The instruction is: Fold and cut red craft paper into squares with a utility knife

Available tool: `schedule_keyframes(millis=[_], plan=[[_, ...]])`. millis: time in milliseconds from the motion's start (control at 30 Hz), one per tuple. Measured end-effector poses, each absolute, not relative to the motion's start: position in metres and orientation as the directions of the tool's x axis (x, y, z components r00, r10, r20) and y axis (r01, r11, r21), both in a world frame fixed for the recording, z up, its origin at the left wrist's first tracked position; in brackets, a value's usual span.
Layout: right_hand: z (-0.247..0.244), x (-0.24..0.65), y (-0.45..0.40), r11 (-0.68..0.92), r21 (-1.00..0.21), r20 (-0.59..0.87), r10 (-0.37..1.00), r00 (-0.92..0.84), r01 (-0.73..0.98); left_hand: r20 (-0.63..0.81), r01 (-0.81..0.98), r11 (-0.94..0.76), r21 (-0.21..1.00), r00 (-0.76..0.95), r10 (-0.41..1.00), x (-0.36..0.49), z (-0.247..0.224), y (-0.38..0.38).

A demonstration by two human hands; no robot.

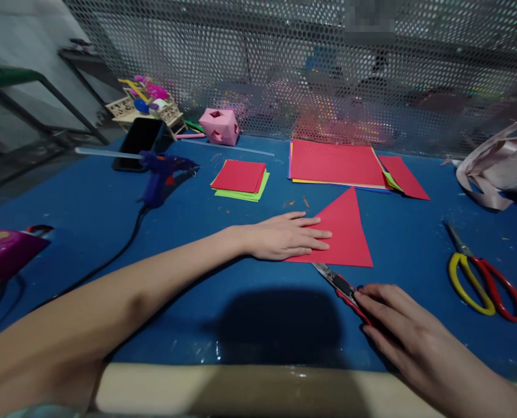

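My left hand point(286, 237) lies flat with fingers stretched out on a folded red sheet of paper point(347, 241), pressing it to the table. The sheet forms a triangle with its tip pointing away from me. In my right hand point(404, 325) is a red and black utility knife point(343, 287), held between thumb and fingers. Its blade is out, and the tip touches or lies just under the paper's near edge; I cannot tell which. To the right of that hand rest scissors point(471, 255) with one yellow and one red handle.
Behind the sheet lie a stack of small red and green squares point(239, 176) and larger coloured sheets point(339, 162). A blue glue gun point(156, 174), a phone point(140, 144) and a pink paper polyhedron point(220, 126) sit left. A perforated metal panel point(258, 64) borders the blue table point(188, 307).
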State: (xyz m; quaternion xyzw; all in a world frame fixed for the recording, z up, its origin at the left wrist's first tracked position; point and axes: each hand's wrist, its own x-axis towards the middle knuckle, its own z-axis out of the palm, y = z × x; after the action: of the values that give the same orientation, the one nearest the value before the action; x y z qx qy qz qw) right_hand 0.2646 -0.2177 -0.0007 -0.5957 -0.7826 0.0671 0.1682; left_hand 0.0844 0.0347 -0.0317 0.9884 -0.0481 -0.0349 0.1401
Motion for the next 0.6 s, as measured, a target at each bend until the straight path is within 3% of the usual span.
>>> schedule_keyframes(millis=[600], plan=[[-0.0027, 0.2609, -0.2158, 0.317, -0.336, 0.178, 0.946, -0.271, 0.887, -0.051, -0.086, -0.957, 0.276, 0.993, -0.104, 0.085, -0.0323, 0.0347]])
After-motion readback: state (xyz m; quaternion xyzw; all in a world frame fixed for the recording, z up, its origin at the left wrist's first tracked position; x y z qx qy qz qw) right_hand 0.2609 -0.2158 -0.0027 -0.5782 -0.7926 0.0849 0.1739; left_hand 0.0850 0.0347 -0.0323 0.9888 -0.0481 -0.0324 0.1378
